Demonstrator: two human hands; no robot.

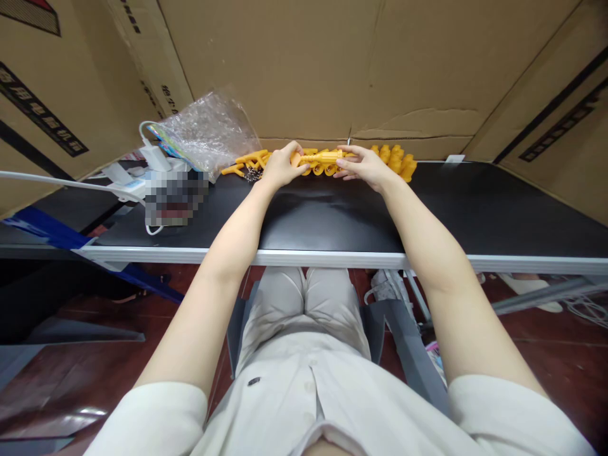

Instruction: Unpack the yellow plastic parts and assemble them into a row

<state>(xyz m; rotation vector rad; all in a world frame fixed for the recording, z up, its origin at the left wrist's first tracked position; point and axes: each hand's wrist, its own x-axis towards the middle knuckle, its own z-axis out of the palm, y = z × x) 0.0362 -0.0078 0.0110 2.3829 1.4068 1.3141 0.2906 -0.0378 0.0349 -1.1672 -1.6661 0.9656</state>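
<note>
Over the back of the table, I hold a yellow plastic piece lengthwise between both hands; its exact kind is not clear. The thumb and fingers of my left hand close round its left end. My right hand pinches the right end between thumb and fingertips. Just behind and below lies a row of similar yellow plastic parts, partly hidden by my hands. On the left, branched yellow parts lie with small metal chains. Thicker yellow parts are bunched beside my right hand.
A clear plastic bag leans at the back left, beside a white power strip with a plug and cables. A blurred-out object lies before it. Cardboard walls enclose the black tabletop, edged by a metal rail.
</note>
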